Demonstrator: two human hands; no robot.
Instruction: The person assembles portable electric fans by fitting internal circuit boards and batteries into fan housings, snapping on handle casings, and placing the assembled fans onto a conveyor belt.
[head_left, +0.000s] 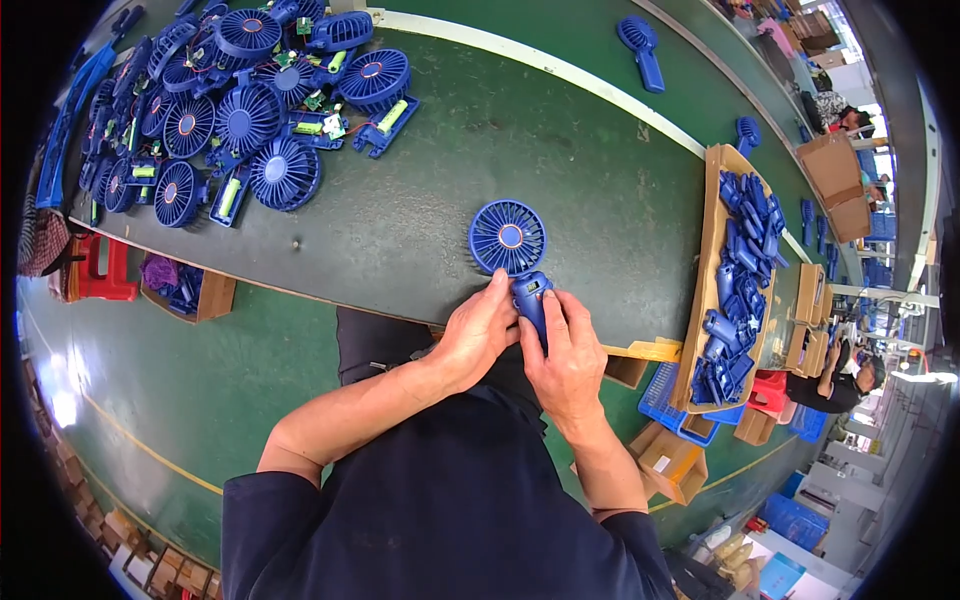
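In front of me at the table's near edge is a blue handheld fan [508, 238], its round slatted head flat toward the far side and its handle pointing at me. My left hand [478, 335] closes on the left side of the handle, its thumb near the joint below the head. My right hand [562, 352] wraps the handle from the right, fingers along its side. A small dark window shows near the top of the handle. The handle's lower end is partly covered by my fingers.
A heap of half-assembled blue fans [240, 115] with green batteries covers the table's far left. At the right edge stands a cardboard box [690, 370] of blue handle parts [735, 275]. Another fan [642, 52] lies beyond the white strip [540, 60]. A person [835, 385] is at far right.
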